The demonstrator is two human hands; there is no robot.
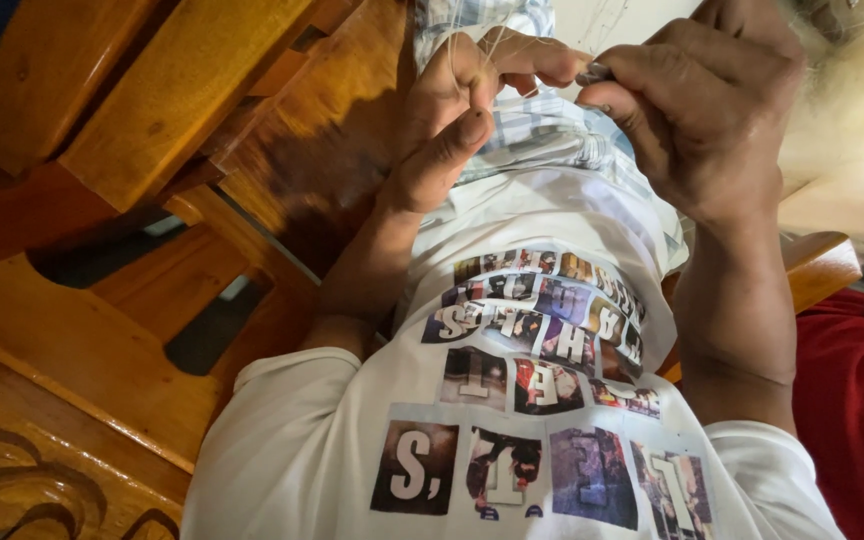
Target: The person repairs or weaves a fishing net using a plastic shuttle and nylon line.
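Note:
My left hand (pixel 452 110) is raised in front of my chest, its thumb and forefinger pinched on thin pale thread (pixel 512 45) that loops over the fingers. My right hand (pixel 707 100) is close beside it on the right, fingers curled and pinched on a small dark thing, perhaps a needle (pixel 595 72), at the thread's end. The two hands nearly touch at the fingertips. Below them lies plaid blue-and-white cloth (pixel 542 140) on my lap, above my white printed T-shirt (pixel 512 400).
A carved wooden seat or bench (pixel 102 300) with slats and gaps fills the left side. Red cloth (pixel 852 400) lies at the lower right. A pale, blurred mass (pixel 852 110) sits at the upper right beside a wooden armrest (pixel 822 265).

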